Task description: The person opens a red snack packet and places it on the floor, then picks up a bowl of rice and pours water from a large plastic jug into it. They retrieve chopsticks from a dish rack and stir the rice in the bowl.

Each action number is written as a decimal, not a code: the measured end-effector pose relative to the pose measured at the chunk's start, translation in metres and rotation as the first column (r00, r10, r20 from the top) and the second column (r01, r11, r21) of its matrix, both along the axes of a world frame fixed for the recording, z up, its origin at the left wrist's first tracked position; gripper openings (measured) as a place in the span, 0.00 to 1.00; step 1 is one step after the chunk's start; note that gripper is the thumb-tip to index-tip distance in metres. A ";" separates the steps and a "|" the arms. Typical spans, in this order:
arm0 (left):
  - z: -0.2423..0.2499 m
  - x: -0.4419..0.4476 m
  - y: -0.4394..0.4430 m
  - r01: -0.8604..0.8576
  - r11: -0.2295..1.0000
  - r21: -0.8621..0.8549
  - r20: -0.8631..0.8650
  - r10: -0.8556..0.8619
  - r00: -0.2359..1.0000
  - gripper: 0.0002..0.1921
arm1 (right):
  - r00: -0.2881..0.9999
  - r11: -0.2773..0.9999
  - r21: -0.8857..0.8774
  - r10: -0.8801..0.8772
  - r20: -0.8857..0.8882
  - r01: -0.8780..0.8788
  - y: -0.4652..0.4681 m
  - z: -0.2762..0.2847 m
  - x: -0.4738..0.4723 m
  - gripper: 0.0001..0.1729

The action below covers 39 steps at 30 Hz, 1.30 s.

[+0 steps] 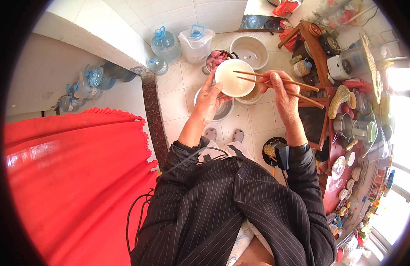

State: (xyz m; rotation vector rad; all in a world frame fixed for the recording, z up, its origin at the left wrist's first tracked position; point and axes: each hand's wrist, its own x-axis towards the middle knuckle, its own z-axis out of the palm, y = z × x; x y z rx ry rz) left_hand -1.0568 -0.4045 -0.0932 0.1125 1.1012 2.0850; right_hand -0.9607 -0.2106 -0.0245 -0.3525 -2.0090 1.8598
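My left hand (pixel 208 99) holds a white bowl (pixel 233 84) by its left side and underside, thumb near the rim. The bowl's inside faces up and looks pale, with small wet or shiny traces; whether it holds liquid I cannot tell. In my right hand (pixel 282 87) is a pair of wooden chopsticks (pixel 301 90), slightly apart, their thin tips over the inside of the bowl. Below the bowl, on the floor, a pot of reddish-purple tubers (pixel 217 60) shows behind it, along with a beige basin (pixel 249 98) and a grey metal basin (pixel 224 112), both partly hidden.
A large pale basin (pixel 262 60) and water jugs (pixel 165 45) stand on the tiled floor. A wok with food (pixel 269 151) is low at my right. Along the right runs a red-topped table (pixel 330 196) crowded with dishes. A red curtain (pixel 82 186) hangs at the left.
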 end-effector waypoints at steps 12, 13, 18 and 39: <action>-0.006 0.002 -0.004 0.020 1.000 -0.007 0.006 -0.020 1.000 0.31 | 0.993 0.990 -0.117 -0.063 0.096 0.074 0.002 -0.043 -0.003 0.18; -0.007 0.002 -0.004 0.018 1.000 -0.013 0.009 -0.018 1.000 0.31 | 0.992 0.979 -0.183 -0.068 0.104 0.087 0.000 -0.047 -0.002 0.19; -0.010 0.001 -0.004 0.014 1.000 0.000 0.010 -0.014 1.000 0.31 | 0.987 0.930 -0.351 -0.065 0.148 0.113 -0.010 -0.051 -0.005 0.20; -0.012 -0.003 -0.007 -0.012 1.000 0.002 0.025 0.012 1.000 0.31 | 0.992 0.977 -0.203 -0.034 0.123 0.059 -0.010 -0.049 -0.013 0.19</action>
